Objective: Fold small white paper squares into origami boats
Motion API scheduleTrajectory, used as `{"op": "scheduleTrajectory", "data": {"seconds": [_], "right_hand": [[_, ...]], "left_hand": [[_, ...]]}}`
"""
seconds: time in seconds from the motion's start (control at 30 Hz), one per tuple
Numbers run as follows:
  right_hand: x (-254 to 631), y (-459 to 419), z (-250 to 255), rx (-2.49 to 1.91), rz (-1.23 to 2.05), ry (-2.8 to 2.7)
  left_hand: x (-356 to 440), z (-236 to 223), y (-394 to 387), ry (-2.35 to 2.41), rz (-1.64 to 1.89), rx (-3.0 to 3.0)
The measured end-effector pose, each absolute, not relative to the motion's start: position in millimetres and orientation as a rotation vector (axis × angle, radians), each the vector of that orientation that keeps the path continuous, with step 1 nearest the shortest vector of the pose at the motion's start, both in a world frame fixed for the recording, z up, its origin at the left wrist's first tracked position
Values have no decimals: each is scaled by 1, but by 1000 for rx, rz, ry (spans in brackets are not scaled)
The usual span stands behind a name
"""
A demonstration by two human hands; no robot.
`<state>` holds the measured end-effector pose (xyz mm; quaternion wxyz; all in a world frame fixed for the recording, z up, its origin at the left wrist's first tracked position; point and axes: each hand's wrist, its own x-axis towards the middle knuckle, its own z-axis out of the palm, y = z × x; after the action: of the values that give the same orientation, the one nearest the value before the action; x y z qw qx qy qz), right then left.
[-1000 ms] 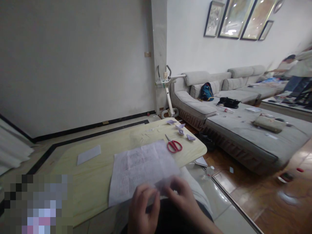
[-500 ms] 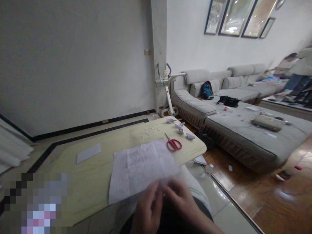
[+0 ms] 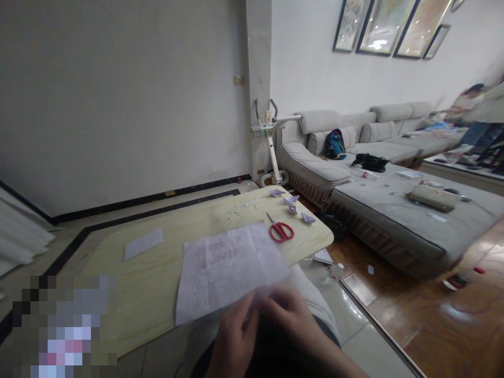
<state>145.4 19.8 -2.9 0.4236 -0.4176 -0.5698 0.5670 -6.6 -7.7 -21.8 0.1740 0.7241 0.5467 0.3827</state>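
Note:
My left hand and my right hand meet above my lap, just off the near edge of the table. Fingers of both hands are closed, with the fingertips pinched close together. Whatever lies between them is blurred and mostly covered. Just beyond them a large creased, printed sheet of paper lies flat. Red-handled scissors rest at its far right corner, blades pointing away. Several small folded purple paper pieces, boat-like in shape, stand near the table's far right corner.
On the pale table lie a white paper rectangle and thin paper scraps. A blurred-out patch covers the lower left. To the right stand a grey sofa with bags and a plastic bottle on the floor. Two people are at the far right.
The view has shifted very slightly. My hands stay together in nearly the same place, with small finger movement. The scissors and papers lie as before.

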Motion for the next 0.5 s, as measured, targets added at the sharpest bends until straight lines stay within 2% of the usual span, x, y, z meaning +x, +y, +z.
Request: {"op": "scheduleTrajectory", "data": {"seconds": [0.17, 0.37, 0.5], "right_hand": [[146, 18, -5, -1005, 1454, -1434], [156, 24, -14, -1134, 962, -1584], [158, 26, -13, -1038, 937, -1693]], "left_hand": [[-9, -15, -7, 1591, 1008, 1987], [-9, -5, -4, 1466, 1040, 1851], [-8, -6, -4, 1369, 1015, 1750]]}}
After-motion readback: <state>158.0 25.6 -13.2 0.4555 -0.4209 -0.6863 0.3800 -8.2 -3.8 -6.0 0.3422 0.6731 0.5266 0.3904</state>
